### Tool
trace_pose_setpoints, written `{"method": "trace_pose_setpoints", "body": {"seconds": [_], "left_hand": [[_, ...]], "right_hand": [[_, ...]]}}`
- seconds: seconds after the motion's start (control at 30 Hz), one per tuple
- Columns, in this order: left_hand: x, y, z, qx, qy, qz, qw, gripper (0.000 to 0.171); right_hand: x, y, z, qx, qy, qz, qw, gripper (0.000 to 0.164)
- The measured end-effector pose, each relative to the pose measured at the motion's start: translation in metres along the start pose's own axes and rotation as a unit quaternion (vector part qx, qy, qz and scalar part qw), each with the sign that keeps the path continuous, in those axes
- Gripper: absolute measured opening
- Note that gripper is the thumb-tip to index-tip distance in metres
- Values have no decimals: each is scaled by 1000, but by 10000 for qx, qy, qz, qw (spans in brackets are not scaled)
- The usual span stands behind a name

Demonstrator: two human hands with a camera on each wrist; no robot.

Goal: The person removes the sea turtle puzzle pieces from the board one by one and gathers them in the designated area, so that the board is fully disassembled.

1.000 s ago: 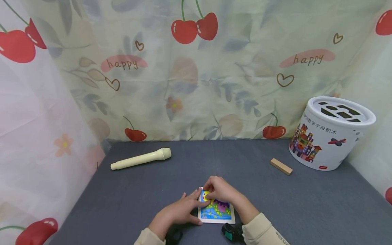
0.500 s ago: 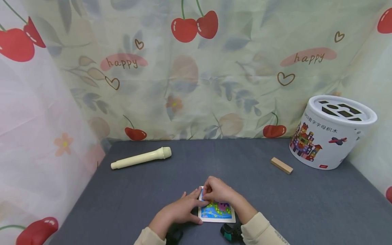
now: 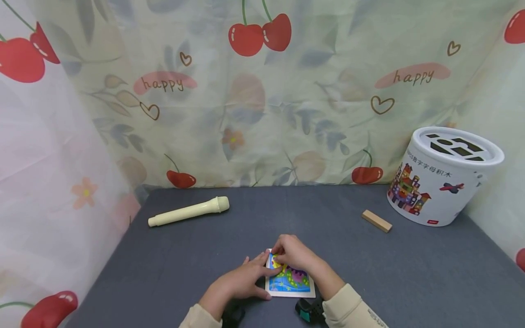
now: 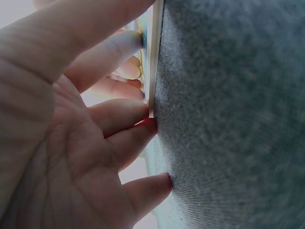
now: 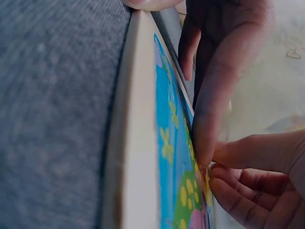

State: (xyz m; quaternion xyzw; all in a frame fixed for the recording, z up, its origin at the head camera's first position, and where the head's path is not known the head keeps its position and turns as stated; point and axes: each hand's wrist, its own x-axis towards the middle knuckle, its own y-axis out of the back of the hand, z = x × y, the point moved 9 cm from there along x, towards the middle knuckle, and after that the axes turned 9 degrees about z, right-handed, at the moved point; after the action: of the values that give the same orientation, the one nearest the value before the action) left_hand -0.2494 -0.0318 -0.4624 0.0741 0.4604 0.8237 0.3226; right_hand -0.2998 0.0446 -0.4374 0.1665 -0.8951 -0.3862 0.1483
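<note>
Our left hand [image 3: 247, 279], straight-fingered, touching a blue rectangular wooden puzzle [image 3: 289, 283], right hand [image 3: 296, 253] pinching flat yellow piece [image 3: 275, 263] upon it

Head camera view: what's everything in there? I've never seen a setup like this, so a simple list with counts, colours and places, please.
Picture board: one, multicoloured with a pale border, on the table's near side
Microphone-shaped thing: one, cream, lying at far left of the table
Block: one, light wood colour, right, near the bucket
Bucket: one, white with printed pictures, far right corner
Table: one, dark grey, beneath everything
Cloth backdrop: count unclear, pale with red cherries, behind and beside the table
Wrist gear: two, black, at the wrists
Sleeves: two, beige, bottom edge
Left grip: one, bare hand, at the board's left side
Right grip: one, bare hand, over the board's far part
</note>
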Motion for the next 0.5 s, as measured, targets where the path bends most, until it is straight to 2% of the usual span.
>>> {"method": "trace_pose_setpoints", "body": {"seconds": [0.13, 0.5], "left_hand": [[0, 0, 0, 17, 14, -11, 10000, 61], [-1, 2, 2, 27, -86, 36, 10000, 61]], "right_hand": [[-1, -2, -2, -134, 77, -50, 9999, 11], [3, -3, 5, -76, -41, 68, 9999, 9]]}}
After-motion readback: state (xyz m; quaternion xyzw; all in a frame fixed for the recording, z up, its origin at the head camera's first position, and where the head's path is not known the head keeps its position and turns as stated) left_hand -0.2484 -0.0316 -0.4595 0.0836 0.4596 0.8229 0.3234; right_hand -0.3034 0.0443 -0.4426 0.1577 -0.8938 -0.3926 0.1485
